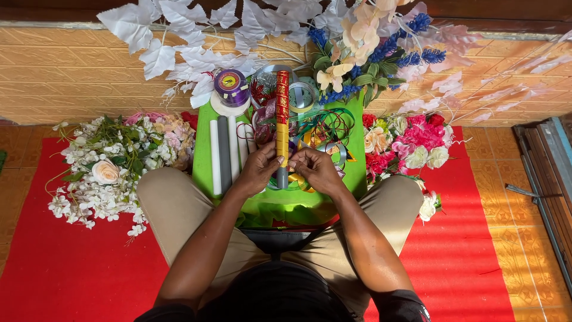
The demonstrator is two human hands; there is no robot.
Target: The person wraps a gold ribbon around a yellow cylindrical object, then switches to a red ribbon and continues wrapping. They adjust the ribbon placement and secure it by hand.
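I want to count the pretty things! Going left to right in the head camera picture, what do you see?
White flower bunch → pale sticks → left hand → red and gold wrapped stick → right hand → pink and red flower bunch → dark frame pieces.

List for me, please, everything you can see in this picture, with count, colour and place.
Stick: one, grey, wrapped in red and gold ribbon, upright at centre, held by both hands.
Plain sticks: about four, white and grey, left part of the green board.
Green board: one, in front of the knees.
Ribbon spool: one, purple, far left corner of the board.
Tape roll: one, pale, beside loose ribbons.
White flowers: one heap, left on the mat.
Pink and red flowers: one heap, right.
White leaves: sprays, top.
Red mat: one, floor.
Left hand: on the stick.
Right hand: on the stick.
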